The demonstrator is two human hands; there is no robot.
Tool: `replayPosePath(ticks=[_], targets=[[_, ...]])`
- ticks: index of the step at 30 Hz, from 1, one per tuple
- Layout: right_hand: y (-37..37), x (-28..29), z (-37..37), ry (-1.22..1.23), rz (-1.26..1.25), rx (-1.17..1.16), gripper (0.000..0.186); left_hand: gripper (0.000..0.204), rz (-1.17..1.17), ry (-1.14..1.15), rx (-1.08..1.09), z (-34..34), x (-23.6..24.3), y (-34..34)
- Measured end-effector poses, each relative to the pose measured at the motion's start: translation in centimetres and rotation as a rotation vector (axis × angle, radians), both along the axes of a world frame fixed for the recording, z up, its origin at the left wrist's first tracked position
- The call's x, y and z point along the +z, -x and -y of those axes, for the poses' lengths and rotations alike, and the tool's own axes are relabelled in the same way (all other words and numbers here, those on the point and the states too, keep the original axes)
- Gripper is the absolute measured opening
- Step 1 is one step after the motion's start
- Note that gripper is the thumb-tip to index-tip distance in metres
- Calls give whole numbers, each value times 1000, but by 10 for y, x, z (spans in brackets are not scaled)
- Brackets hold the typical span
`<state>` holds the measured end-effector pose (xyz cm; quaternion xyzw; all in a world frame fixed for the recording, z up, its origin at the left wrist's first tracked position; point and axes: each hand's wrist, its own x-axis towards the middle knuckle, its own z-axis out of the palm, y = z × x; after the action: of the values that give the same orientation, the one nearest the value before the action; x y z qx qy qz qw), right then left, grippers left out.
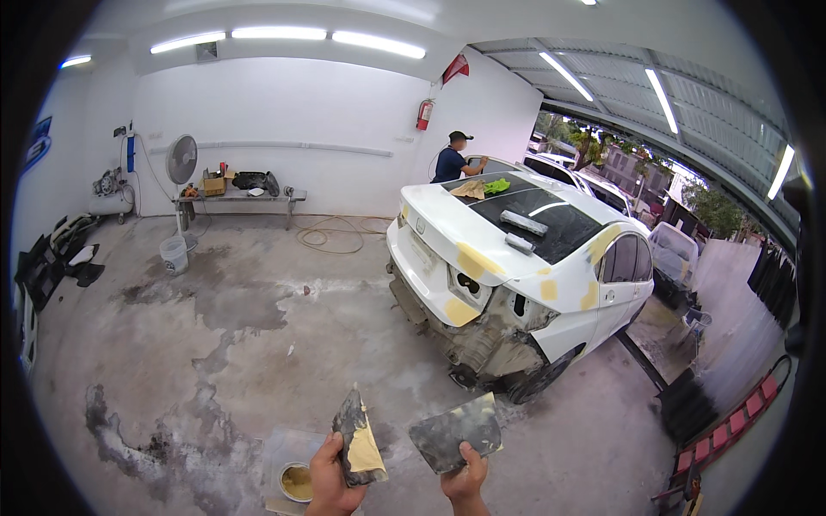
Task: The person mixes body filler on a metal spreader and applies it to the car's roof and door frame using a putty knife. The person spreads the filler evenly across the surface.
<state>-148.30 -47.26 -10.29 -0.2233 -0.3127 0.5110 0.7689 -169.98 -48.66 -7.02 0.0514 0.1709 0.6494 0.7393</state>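
Note:
My left hand (329, 480) is closed round a dark putty spreader (348, 420), held tilted with its tip up; a thick layer of yellow body filler (365, 449) lies on its face. In my right hand (465, 478), gripped by its lower edge with the thumb on top, is a wider dark putty spreader (449, 437) with faint smears. The two spreaders are apart. Beside my left hand, low down, stands an open tub (296, 482) of yellow-brown filler. Beyond them is a white sedan (525, 258), its rear bumper off and yellow filler patches (476, 260) on its rear panels.
A person (456, 159) stands at the car's far side. Sanding blocks (524, 224) and cloths (482, 188) lie on the rear window. A fan (181, 160), bench (245, 198) and coiled hose (331, 235) are by the back wall; a red creeper-like frame (731, 421) is at right.

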Motion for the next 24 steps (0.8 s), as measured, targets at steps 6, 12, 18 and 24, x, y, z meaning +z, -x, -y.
replayPosePath(ticks=[6, 12, 18, 24], targets=[[10, 16, 4, 89, 485, 65, 57, 34, -139, -137, 1, 14, 14, -8], [27, 36, 13, -398, 653, 278, 62, 34, -294, -91, 158, 20, 10, -12], [22, 18, 5, -600, 1173, 503, 45, 30, -235, -56, 612, 12, 24, 28], [10, -91, -21, 374, 299, 430, 42, 34, -165, 110, 715, 16, -43, 115]])
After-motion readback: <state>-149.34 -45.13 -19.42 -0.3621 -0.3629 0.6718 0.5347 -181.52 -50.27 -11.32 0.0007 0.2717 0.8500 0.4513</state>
